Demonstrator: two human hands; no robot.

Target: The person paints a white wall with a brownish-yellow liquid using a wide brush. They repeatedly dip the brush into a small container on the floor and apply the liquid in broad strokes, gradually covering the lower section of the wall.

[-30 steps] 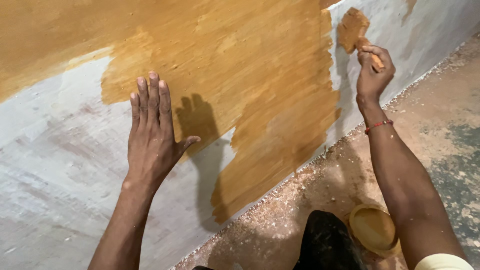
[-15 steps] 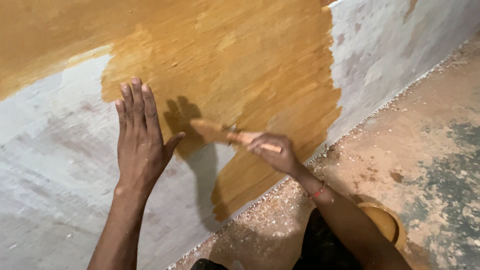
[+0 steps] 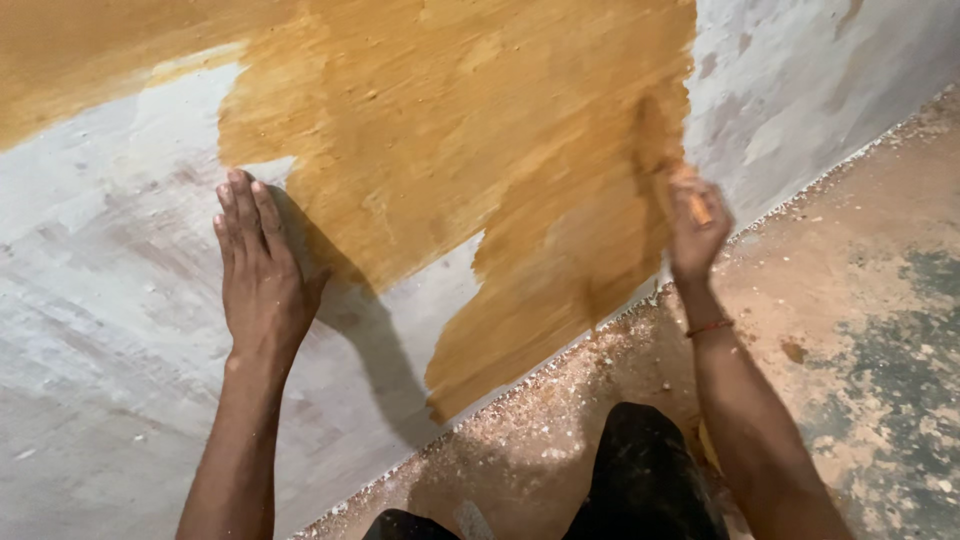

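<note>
Brush: gripped in the right hand, fingers curled around an orange handle. Bristle end is motion-blurred; it sits against the wall at the right edge of the ochre paint patch, just above the hand. Exact bristle shape cannot be made out.

Right hand: closed on the brush handle, wrist bent upward, a thin red band around the wrist below it.

Left hand: open, flat, fingers together and pointing up, palm pressed on bare grey wall. Fingertips lie just beside the lower left edge of the paint patch. Holds nothing. Its shadow falls to the right of it across the grey surface.

Paint patch: spans the wall between the two hands and above them; streaky, uneven lower border, one tongue running down toward the floor between the forearms. Grey, blotchy unpainted wall to the left of and below the left hand, and again to the right of the right hand.

Floor: below and right of the right forearm, dusty brown with grey blotches; pale grit along the wall's foot. A dark-clothed knee shows between the forearms.

No packages, labels or signs visible.
</note>
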